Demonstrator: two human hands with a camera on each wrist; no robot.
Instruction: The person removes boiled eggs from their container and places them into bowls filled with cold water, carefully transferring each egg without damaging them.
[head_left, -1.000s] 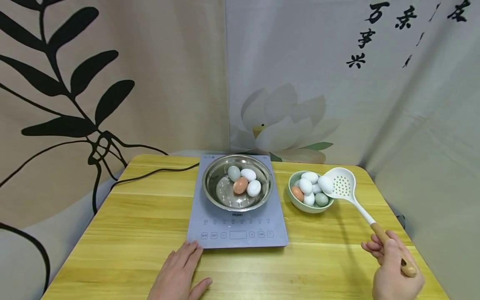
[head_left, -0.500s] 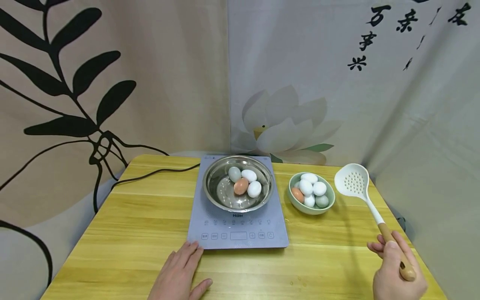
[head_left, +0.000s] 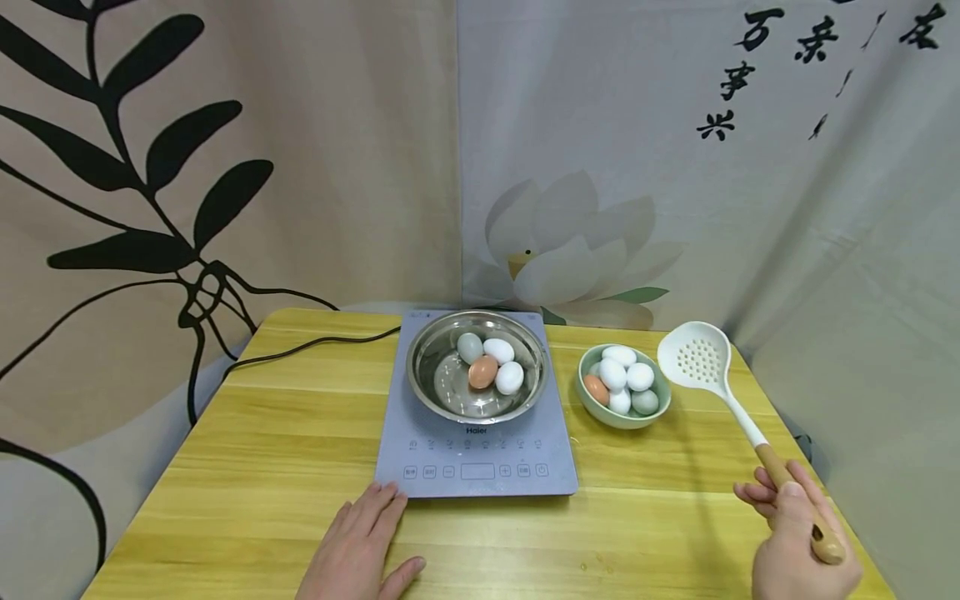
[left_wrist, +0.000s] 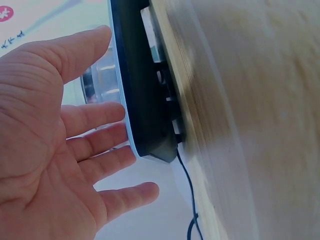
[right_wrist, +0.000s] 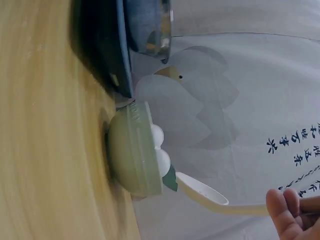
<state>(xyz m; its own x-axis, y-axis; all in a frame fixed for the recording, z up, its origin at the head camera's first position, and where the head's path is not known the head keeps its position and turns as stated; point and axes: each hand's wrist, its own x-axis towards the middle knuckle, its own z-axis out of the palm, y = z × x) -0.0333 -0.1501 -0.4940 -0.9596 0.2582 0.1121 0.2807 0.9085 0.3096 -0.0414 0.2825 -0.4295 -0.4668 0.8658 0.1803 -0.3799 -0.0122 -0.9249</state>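
Observation:
My right hand (head_left: 804,533) grips the wooden handle of a white slotted skimmer (head_left: 697,357). Its perforated head carries nothing and hovers just right of a green bowl (head_left: 626,422), above the table. Several white eggs (head_left: 612,374), a brown one and a greenish one fill that bowl. On the left, my left hand (head_left: 358,546) lies with fingers spread, its fingertips at the front left corner of the induction cooker (head_left: 480,458). The left wrist view shows those straight fingers (left_wrist: 100,117) against the cooker's edge. A steel pot (head_left: 420,392) on the cooker holds several eggs, one of them brown (head_left: 482,372).
A black power cord (head_left: 315,342) runs from the cooker over the left side of the wooden table (head_left: 285,433). Printed curtains (head_left: 360,167) hang close behind the table and along its right side.
The skimmer head has moved right and up from the green bowl's rim. A white egg that was against it now sits among the others in the bowl. My left hand stays put.

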